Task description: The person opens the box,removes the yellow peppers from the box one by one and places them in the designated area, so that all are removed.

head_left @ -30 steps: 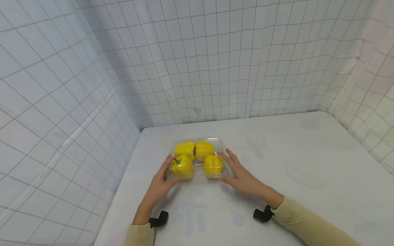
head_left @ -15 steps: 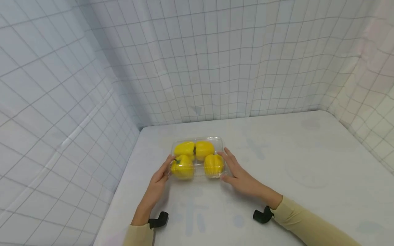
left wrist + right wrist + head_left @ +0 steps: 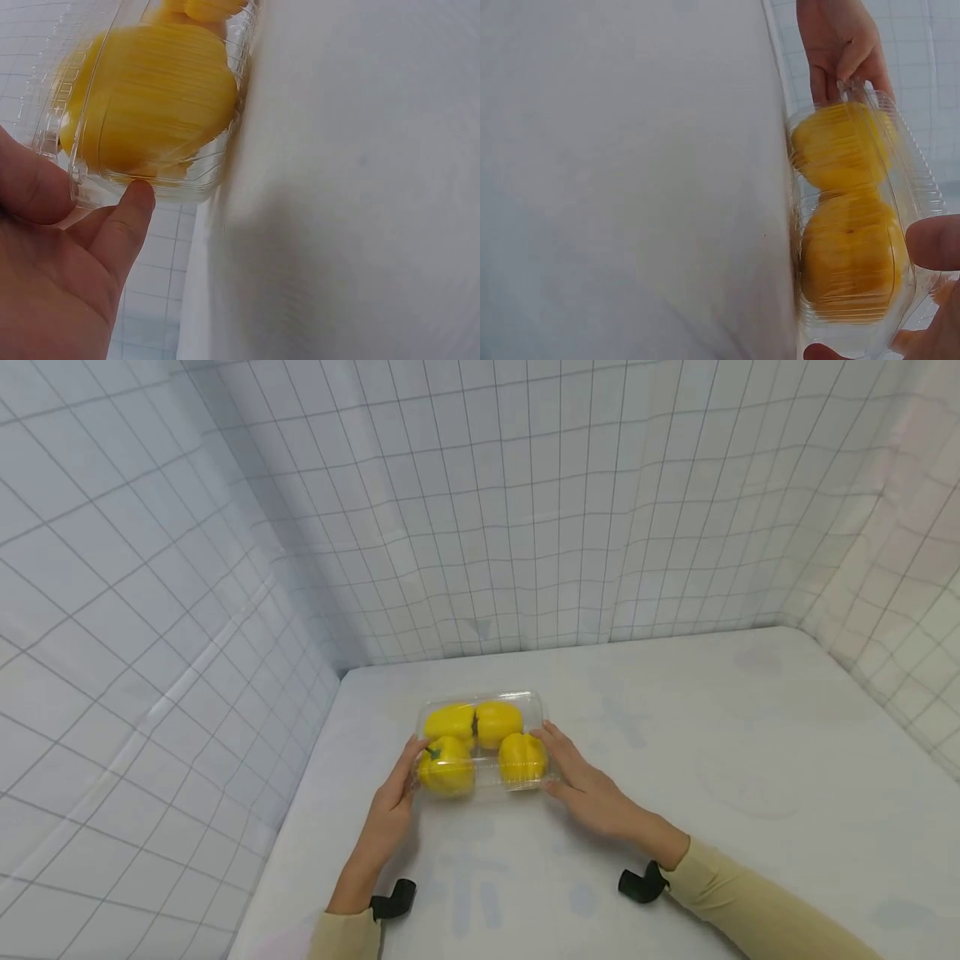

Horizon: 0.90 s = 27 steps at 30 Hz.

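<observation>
Left hand [image 3: 390, 814] and right hand [image 3: 596, 797] grasp the clear box [image 3: 486, 774] by its ends; I think uneven squeezing could spill the yellow peppers [image 3: 498, 725].

Left fingers [image 3: 124, 232] closed in, right fingers [image 3: 557, 742] nearer box [image 3: 487, 774]

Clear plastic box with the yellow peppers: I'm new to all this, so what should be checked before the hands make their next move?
1. Four yellow peppers inside the clear plastic box: ok.
2. Left hand at the box's left end: ok, thumb and fingers on it.
3. Right hand at the opposite end: ok, thumb at the edge.
4. Box upright, nothing spilling out: ok.
5. Box fastened shut: cannot tell; the see-through plastic makes this hard to judge.
6. Grip firm enough to lift: cannot tell from pictures.
</observation>
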### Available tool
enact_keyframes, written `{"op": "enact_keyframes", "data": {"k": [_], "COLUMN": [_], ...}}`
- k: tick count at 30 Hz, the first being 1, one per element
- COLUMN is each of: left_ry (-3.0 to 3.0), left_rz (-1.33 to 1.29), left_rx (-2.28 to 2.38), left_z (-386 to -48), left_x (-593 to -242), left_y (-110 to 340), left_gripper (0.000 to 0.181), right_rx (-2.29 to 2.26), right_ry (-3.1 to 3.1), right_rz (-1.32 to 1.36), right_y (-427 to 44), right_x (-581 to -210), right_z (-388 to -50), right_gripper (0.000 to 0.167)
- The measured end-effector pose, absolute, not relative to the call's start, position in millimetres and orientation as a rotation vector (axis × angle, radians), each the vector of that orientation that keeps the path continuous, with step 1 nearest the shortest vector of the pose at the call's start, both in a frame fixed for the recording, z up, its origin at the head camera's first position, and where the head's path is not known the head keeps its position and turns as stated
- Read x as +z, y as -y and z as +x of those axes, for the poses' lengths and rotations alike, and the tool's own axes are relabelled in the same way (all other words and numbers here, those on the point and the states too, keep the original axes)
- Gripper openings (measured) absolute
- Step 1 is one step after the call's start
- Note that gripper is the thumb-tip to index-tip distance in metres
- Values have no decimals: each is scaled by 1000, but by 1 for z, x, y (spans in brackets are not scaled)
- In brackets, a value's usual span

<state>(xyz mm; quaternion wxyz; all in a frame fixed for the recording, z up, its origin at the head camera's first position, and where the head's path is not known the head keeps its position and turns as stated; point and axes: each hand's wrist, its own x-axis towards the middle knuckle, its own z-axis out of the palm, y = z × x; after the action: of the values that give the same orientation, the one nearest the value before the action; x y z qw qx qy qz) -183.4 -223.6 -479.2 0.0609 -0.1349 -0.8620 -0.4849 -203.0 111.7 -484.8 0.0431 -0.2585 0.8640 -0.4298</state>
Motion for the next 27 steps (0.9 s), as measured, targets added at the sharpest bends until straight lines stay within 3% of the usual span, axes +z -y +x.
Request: {"op": "enact_keyframes", "data": {"k": [27], "left_ry": [2603], "left_rz": [-395], "left_rx": [-1551], "left_z": [-188], "left_x": [-466], "left_y": [235], "left_gripper": [73], "right_rx": [-1180], "right_ry": [-2751], "right_rz": [-893], "right_y": [-118], "right_x": [-457], "right_z": [-210], "right_gripper": [84]}}
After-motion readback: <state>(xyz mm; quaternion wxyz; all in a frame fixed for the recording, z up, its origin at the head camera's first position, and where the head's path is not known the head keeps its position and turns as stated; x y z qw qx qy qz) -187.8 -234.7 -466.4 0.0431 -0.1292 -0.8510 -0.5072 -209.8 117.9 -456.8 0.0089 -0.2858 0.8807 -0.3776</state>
